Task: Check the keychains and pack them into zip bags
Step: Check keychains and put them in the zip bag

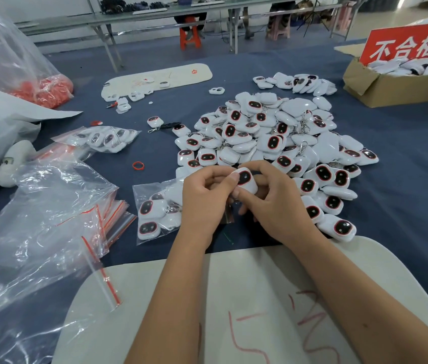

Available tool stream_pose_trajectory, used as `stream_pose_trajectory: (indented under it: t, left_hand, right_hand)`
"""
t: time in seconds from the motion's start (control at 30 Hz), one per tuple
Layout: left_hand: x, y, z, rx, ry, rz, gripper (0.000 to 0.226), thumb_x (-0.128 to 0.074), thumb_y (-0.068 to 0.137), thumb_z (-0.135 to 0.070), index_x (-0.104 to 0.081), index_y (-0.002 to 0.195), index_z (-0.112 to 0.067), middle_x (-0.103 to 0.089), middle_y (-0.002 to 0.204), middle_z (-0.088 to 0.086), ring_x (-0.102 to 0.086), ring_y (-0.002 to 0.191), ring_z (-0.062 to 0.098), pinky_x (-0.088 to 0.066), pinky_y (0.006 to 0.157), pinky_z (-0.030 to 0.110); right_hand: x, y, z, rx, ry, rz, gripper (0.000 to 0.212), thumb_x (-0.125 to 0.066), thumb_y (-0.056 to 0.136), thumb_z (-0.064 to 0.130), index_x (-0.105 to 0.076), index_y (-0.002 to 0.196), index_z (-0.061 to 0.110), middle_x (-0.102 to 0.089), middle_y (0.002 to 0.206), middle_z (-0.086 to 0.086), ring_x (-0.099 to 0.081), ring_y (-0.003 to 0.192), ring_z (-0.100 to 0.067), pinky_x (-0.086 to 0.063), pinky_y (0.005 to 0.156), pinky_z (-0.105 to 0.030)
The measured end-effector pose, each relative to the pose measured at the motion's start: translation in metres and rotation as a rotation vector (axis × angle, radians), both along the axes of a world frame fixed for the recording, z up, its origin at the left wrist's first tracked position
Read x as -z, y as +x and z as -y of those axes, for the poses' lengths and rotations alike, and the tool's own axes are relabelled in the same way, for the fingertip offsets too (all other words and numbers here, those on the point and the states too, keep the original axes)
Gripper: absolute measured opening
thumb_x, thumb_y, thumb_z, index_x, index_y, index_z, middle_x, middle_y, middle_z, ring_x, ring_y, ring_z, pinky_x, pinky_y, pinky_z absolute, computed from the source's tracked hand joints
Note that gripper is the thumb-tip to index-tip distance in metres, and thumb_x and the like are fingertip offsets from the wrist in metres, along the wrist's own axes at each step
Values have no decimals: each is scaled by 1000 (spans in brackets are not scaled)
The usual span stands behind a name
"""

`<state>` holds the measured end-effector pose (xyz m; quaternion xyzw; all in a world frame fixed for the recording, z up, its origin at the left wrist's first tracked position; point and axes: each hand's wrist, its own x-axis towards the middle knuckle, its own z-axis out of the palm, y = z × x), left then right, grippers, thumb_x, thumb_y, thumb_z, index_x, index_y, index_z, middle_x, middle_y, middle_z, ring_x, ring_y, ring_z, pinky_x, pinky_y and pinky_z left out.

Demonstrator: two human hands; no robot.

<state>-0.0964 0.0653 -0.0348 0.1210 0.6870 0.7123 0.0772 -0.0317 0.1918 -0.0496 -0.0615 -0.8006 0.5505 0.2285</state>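
Centrally, the left hand [205, 198] and right hand [273, 203] meet over the table edge, both pinching one white keychain [245, 181] between thumbs and fingertips, its dark red-rimmed face turned up toward the camera. The step in hand appears to be inspection of this single piece. Just left of the hands lies a part-filled zip bag [155, 214] holding several keychains; its mouth cannot be made out. Beyond the hands spreads the loose pile of keychains [273, 137] on the blue tablecloth [155, 164]. Farther left, a stack of empty zip bags [110, 219] and a filled bag [102, 139]; far right, a cardboard box [396, 86] under a red sign [412, 46]. The next move probably calls for a verdict on the piece, then carrying it to the open bag or setting it aside.
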Motion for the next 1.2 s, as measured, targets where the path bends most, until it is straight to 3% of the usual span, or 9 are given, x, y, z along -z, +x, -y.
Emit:
stream_pose_trajectory:
  t: [0.17, 0.27, 0.43, 0.73, 0.83, 0.97, 1.07, 1.2]
  left_hand:
    - [5, -4, -1, -66, -37, -68, 8, -71, 97, -14, -76, 102, -13, -78, 91, 0, -69, 76, 5, -55, 66, 19]
    - [5, -2, 0, 0, -25, -67, 11, -75, 93, -10, -76, 103, -10, -79, 90, 2, -70, 72, 8, -56, 56, 18]
    - [6, -5, 1, -4, 8, -82, 13, -76, 89, -1, -78, 101, -5, -80, 93, 7, -73, 83, 12, -57, 75, 20]
    - [6, -5, 3, 20, 43, -34, 13, -73, 92, -1, -76, 104, -5, -80, 95, 6, -73, 86, 11, -56, 77, 20]
    - [4, -5, 4, 32, 93, -54, 14, -72, 92, 1, -76, 105, -3, -79, 94, 9, -73, 85, 11, -57, 77, 20]
    - [2, -1, 4, 113, 121, -58, 14, -74, 92, -3, -77, 101, -14, -79, 93, 3, -73, 88, 11, -56, 79, 20]
    - [2, 0, 4, 138, 119, -51, 15, -75, 91, -4, -79, 98, -17, -80, 94, 3, -73, 89, 11, -56, 79, 20]
    - [2, 0, 5, 133, 104, -48, 16, -77, 90, -6, -80, 96, -21, -80, 94, 3, -74, 89, 12, -57, 78, 20]
  right_hand:
    - [0, -2, -1, -28, -87, -11, 18, -67, 99, 8, -69, 114, 17, -77, 77, 4, -71, 60, -15, -50, 53, -20]
    - [1, -1, -3, 29, -123, -32, 13, -67, 98, 6, -73, 108, 13, -72, 67, -1, -63, 51, -18, -50, 46, -29]
    - [0, 0, -2, -12, -160, -39, 13, -68, 97, 3, -72, 107, 10, -70, 65, 2, -60, 47, -12, -49, 46, -24]
    - [-1, 0, -2, -29, -165, -63, 13, -70, 97, 3, -72, 103, 13, -71, 65, 3, -61, 49, -12, -50, 47, -25]
    - [-1, 0, -2, -41, -181, -78, 7, -69, 98, 7, -72, 102, 13, -70, 64, 2, -59, 49, -12, -50, 47, -27]
    - [-2, 0, -4, -39, -277, -80, 11, -66, 98, 23, -74, 94, 17, -65, 60, -12, -55, 46, -18, -46, 44, -28]
    - [-1, 1, -5, -24, -241, -60, 14, -64, 101, 21, -72, 90, 17, -61, 56, -18, -48, 40, -16, -43, 42, -25]
    - [-4, 0, -4, -30, -301, -31, 15, -64, 95, 27, -72, 83, 22, -58, 57, -8, -54, 45, -19, -42, 40, -24]
